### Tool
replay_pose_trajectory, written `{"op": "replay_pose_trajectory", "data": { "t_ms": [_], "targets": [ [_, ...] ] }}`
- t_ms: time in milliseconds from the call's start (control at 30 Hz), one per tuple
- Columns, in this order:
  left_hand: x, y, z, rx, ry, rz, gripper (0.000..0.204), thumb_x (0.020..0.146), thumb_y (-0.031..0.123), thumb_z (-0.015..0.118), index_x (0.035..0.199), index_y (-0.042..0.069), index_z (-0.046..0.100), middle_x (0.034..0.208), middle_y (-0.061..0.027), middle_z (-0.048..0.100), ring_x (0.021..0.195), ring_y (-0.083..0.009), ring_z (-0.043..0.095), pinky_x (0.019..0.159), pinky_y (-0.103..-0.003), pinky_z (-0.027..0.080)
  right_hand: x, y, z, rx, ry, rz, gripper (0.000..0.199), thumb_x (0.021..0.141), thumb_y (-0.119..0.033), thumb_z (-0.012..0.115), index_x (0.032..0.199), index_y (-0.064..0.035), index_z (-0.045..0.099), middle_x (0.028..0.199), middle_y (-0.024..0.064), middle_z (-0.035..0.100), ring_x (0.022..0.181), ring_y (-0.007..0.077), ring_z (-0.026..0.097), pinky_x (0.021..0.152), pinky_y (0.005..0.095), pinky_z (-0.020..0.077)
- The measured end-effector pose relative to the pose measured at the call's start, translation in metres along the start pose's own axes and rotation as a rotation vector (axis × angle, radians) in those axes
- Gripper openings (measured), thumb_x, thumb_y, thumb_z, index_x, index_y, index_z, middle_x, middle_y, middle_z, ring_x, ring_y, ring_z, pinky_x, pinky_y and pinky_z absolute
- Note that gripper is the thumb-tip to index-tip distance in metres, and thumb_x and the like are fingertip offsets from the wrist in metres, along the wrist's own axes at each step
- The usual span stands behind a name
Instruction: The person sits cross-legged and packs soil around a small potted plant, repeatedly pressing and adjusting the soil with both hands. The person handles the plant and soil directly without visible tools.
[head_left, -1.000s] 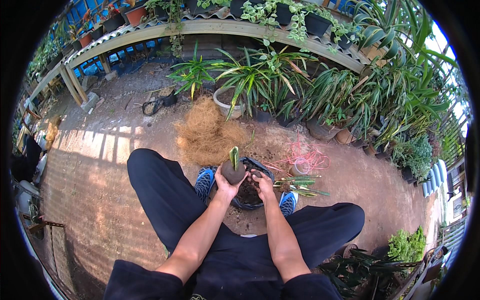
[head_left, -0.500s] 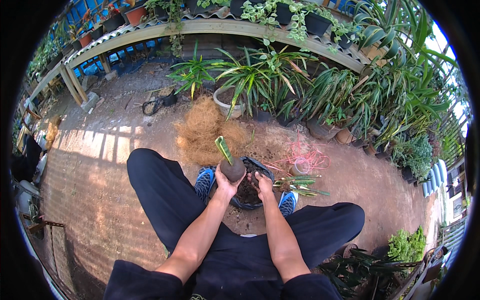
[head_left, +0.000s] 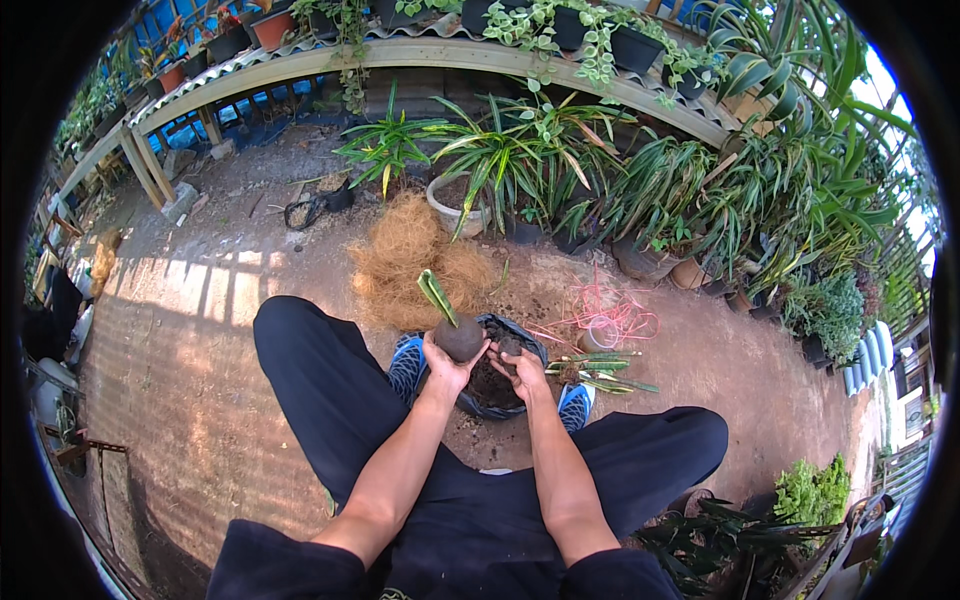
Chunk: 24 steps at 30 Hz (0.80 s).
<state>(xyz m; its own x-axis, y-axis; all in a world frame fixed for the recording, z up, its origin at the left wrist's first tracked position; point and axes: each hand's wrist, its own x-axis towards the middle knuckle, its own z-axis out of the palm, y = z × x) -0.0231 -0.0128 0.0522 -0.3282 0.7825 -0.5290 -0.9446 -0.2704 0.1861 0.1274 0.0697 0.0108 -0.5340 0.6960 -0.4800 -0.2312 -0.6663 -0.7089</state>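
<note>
Already Rounded: One Leaf Seated in Its Soil Ball

Our left hand [head_left: 449,367] is curled firmly around a dark soil ball [head_left: 459,341], from which a green leaf piece [head_left: 436,295] rises, leaning left. Just beside it, our right hand [head_left: 524,373] has its fingers bent around a small soil clump [head_left: 511,346], over the black bag [head_left: 497,411] of loose soil [head_left: 486,386]. We judge the ball mostly shaped, though the clump suggests its surface is unfinished. Other leaf cuttings [head_left: 606,380] lie bare on the ground [head_left: 740,350], right of the bag. The brown fibre heap [head_left: 408,262] and pink string [head_left: 625,304] lie loose; neither is on the ball.
</note>
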Motion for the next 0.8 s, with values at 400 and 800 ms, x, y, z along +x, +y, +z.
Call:
{"op": "replay_pose_trajectory", "data": {
  "t_ms": [400, 800],
  "targets": [
    [0.005, 0.003, -0.006, -0.002, 0.002, 0.017, 0.061, 0.091, 0.046, 0.031, 0.128, 0.001, 0.05, 0.125, -0.0209, 0.058, 0.113, -0.0413, 0.059, 0.098, -0.059, 0.047, 0.016, 0.01, -0.011, 0.043, -0.018, 0.031, 0.043, 0.084, 0.015, 0.05, 0.123, -0.0002, 0.053, 0.108, 0.0162, 0.067, 0.1, 0.0302, 0.068, 0.085, 0.0382, 0.0592],
    [0.01, 0.001, -0.01, 0.01, 0.042, 0.033, 0.062, 0.09, 0.047, 0.032, 0.131, 0.004, 0.048, 0.129, -0.0182, 0.057, 0.115, -0.0408, 0.057, 0.1, -0.06, 0.044, 0.001, -0.003, -0.004, 0.235, 0.029, 0.096, 0.053, 0.081, 0.011, 0.06, 0.129, -0.0058, 0.046, 0.121, 0.0114, 0.062, 0.111, 0.0315, 0.063, 0.094, 0.0456, 0.0555]
  ]
}}
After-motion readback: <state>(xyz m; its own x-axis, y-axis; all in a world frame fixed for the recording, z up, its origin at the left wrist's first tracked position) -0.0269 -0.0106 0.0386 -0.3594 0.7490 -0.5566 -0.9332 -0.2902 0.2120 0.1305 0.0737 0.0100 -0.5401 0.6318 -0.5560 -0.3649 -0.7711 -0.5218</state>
